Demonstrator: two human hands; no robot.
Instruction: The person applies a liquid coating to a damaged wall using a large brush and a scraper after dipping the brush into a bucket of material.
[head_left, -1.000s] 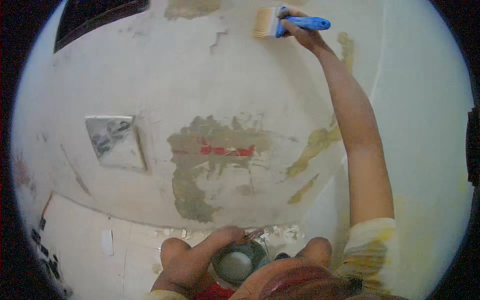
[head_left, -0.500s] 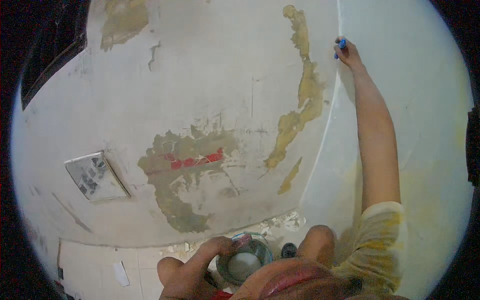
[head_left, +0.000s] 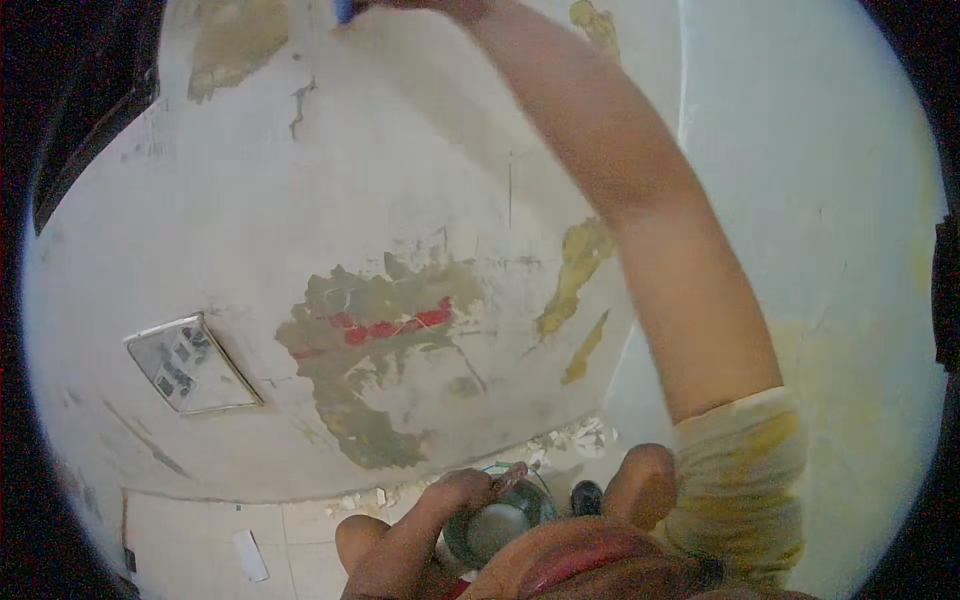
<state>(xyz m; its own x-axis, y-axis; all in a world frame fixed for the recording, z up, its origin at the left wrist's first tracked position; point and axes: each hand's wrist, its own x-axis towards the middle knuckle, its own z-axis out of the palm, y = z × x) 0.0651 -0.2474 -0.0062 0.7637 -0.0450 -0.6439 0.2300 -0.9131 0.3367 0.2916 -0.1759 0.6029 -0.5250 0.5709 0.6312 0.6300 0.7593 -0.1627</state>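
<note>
My right arm reaches up across the patched off-white wall (head_left: 420, 210) to my right hand (head_left: 410, 8), cut off by the top edge. It holds a blue-handled paintbrush (head_left: 345, 12) near the wall, only partly visible. Low in the picture, my left hand (head_left: 468, 488) is closed on the rim or handle of a metal bucket (head_left: 492, 532) with pale contents; its fingertips are hard to make out. Grey-olive patches (head_left: 365, 400), a red streak (head_left: 395, 325) and yellowish patches (head_left: 570, 280) mark the wall.
A square switch box (head_left: 195, 360) sits on the wall at left. A dark framed opening (head_left: 85, 105) is at upper left. A pale adjoining wall (head_left: 820, 200) meets this one at right. Flaked debris (head_left: 590, 438) and a white strip (head_left: 250, 555) lie on the tiled floor (head_left: 310, 555).
My right hand and brush have swung from the right-hand corner to the upper middle, left of both earlier positions. The view has shifted rightward since a second ago. My left hand stays at the bucket.
</note>
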